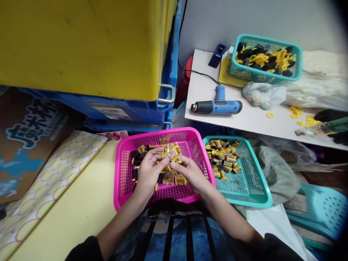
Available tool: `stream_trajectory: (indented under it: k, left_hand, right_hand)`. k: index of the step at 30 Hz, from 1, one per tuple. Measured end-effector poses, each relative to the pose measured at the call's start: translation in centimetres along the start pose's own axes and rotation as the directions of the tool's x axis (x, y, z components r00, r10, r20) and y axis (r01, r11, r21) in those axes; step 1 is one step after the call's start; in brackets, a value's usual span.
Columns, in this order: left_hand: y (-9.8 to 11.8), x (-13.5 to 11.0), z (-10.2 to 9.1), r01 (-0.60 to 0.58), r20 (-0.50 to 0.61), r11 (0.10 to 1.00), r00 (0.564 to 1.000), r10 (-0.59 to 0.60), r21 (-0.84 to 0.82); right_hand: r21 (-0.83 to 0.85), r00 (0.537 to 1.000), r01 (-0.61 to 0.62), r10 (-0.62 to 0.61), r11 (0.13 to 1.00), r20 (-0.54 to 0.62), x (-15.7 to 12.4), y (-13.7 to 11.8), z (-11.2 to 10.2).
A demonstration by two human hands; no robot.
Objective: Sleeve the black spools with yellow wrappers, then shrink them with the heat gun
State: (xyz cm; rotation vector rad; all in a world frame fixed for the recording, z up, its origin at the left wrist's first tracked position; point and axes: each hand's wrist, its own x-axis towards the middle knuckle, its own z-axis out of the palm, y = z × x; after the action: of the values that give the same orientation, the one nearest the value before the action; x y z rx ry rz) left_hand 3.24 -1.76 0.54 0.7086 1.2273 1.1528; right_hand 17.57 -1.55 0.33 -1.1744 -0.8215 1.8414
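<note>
My left hand [150, 172] and my right hand [190, 173] meet over a pink plastic mesh basket [123, 170], their fingertips pinching a small yellow printed packet [172, 155] from both sides. Loose in the basket lie several similar yellow packets [168, 178] and several small black cylindrical parts [135, 174]. My hands partly hide the basket's contents. To the right, beside the pink basket, a shallow teal mesh tray [246, 183] holds several yellow-wrapped small rolls [221, 156].
A white table [209, 108] at the back holds a blue heat gun [217, 103], a teal basket [265, 74] of black and yellow parts, and a plastic bag [263, 95]. Yellow and blue crates [81, 47] stack at the left. A teal stool [318, 212] stands at the right.
</note>
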Motion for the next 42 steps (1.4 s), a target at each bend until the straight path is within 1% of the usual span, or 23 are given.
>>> stream_trajectory:
  k: [3,5,6,8,10,12,14,16,18,21,24,26,28,30,31,32,34,35,36,37,38,40,42]
  left_hand:
    - [-0.4,-1.0,-0.4,0.071,0.069,0.996,0.995,-0.074,0.047]
    - [-0.2,-1.3,-1.0,0.042,0.099,0.995,0.994,-0.051,0.090]
    - [0.0,-1.2,-1.3,0.000,0.100,0.994,0.995,-0.010,0.106]
    - [0.4,-0.7,-1.8,-0.060,0.111,0.987,0.993,0.044,0.148]
    - [0.7,-0.1,-1.9,-0.050,0.137,0.980,0.990,0.024,0.191]
    - [0.8,0.3,-1.7,-0.025,0.106,0.990,0.994,0.010,0.142]
    - [0.8,0.4,-1.3,-0.022,0.024,1.000,0.999,0.022,0.010]
    - [0.9,0.4,-1.1,-0.003,-0.007,0.997,1.000,0.003,-0.078]
    - [1.1,0.5,-1.3,0.020,0.023,0.997,1.000,-0.019,-0.078]
    - [1.7,0.9,-2.4,0.030,0.069,1.000,0.997,-0.030,-0.002]
    - [2.4,1.4,-3.9,-0.017,0.033,0.993,0.999,0.013,0.115]
    - [2.7,1.6,-4.8,-0.046,-0.022,0.978,0.998,0.052,0.204]
    - [2.6,1.8,-5.7,-0.025,-0.061,0.971,0.997,0.041,0.239]
    - [2.4,2.0,-6.4,0.033,-0.057,0.983,0.998,-0.023,0.182]
    - [2.2,2.0,-6.7,0.066,-0.041,0.989,0.997,-0.061,0.133]
    - [2.0,2.1,-7.0,0.100,-0.021,0.992,0.995,-0.098,0.082]
    - [1.8,2.1,-7.3,0.155,0.008,0.988,0.988,-0.155,0.013]
    - [1.7,2.0,-7.4,0.170,0.012,0.985,0.985,-0.170,0.009]
    - [1.6,1.9,-7.5,0.175,0.012,0.984,0.985,-0.175,0.024]
    - [1.6,1.8,-7.5,0.173,0.011,0.984,0.985,-0.174,0.051]
    - [1.6,1.7,-7.6,0.167,0.012,0.983,0.986,-0.168,0.078]
    - [1.7,1.5,-7.6,0.161,0.027,0.982,0.986,-0.165,0.098]
    - [1.8,1.3,-7.5,0.169,0.042,0.984,0.984,-0.171,0.059]
  right_hand:
    - [0.022,0.993,0.041,-0.038,0.999,-0.115,0.3,-0.1,0.2]
    - [-0.118,0.986,0.090,-0.105,0.989,-0.131,0.2,-0.5,0.1]
    - [-0.246,0.986,0.113,-0.140,0.963,-0.093,0.2,-0.8,0.0]
    - [-0.493,0.986,0.149,-0.164,0.857,0.014,0.0,-1.4,-0.1]
    - [-0.590,0.985,0.171,-0.153,0.789,0.080,0.1,-1.6,-0.1]
    - [-0.525,0.984,0.178,-0.156,0.832,0.087,0.5,-1.5,0.0]
    - [-0.401,0.982,0.189,-0.167,0.896,0.089,1.1,-1.0,0.2]
    - [-0.326,0.980,0.199,-0.183,0.924,0.079,1.8,-0.6,0.5]
    - [-0.352,0.975,0.222,-0.218,0.909,0.052,2.3,-0.6,1.0]
    - [-0.483,0.964,0.254,-0.259,0.838,0.057,3.0,-1.1,1.6]
    - [-0.576,0.949,0.299,-0.299,0.761,0.099,3.6,-1.2,1.9]
    - [-0.703,0.946,0.315,-0.270,0.637,0.179,4.0,-0.4,1.9]
    - [-0.835,0.921,0.388,-0.139,0.391,0.363,4.2,0.9,1.8]
    - [-0.848,0.849,0.516,0.059,0.120,0.525,4.3,2.4,1.8]
    - [-0.820,0.811,0.572,0.136,0.020,0.569,4.3,3.1,1.8]
    - [-0.793,0.787,0.606,0.186,-0.053,0.589,4.3,3.5,1.7]
    - [-0.763,0.771,0.632,0.211,-0.137,0.601,4.3,3.8,1.6]
    - [-0.760,0.770,0.635,0.206,-0.142,0.604,4.2,3.6,1.4]
    - [-0.775,0.778,0.622,0.202,-0.111,0.595,4.0,3.3,1.1]
    - [-0.807,0.797,0.589,0.198,-0.041,0.571,3.8,2.8,0.8]
    - [-0.842,0.822,0.536,0.185,0.064,0.538,3.6,2.2,0.3]
    - [-0.847,0.882,0.396,0.109,0.354,0.458,2.9,0.9,-0.8]
    - [-0.715,0.933,0.289,-0.018,0.636,0.360,2.2,-0.1,-1.7]
